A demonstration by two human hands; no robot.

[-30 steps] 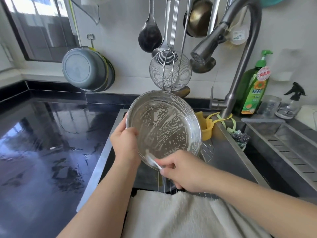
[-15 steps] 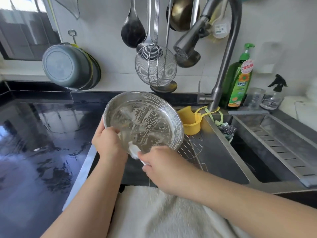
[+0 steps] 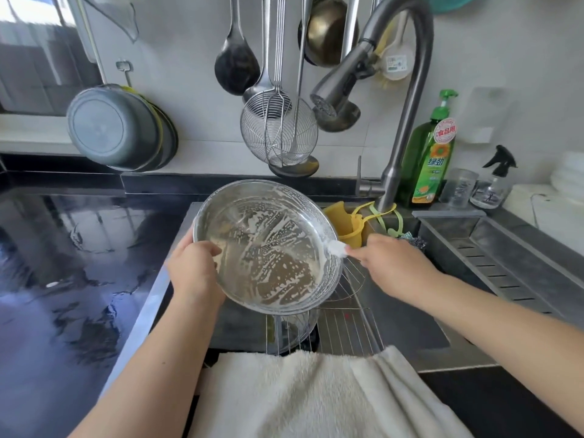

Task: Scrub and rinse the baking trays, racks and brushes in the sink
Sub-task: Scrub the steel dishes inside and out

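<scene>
- Round metal baking tray (image 3: 268, 248): held tilted above the sink (image 3: 395, 314), inner face toward the camera, streaked with white suds.
- Left hand (image 3: 192, 270): grip closed on the tray's left rim, thumb inside, fingers behind.
- Right hand (image 3: 392, 267): grip pinched on a small white scrubbing piece (image 3: 336, 248), which touches the tray's right rim.
- Wire racks (image 3: 341, 324): lying in the sink beneath the tray.
- Faucet (image 3: 335, 86): spray head above the tray.
- White towel (image 3: 316, 393): draped over the near sink edge.
- Black desk (image 3: 63, 263): left of the sink.
</scene>
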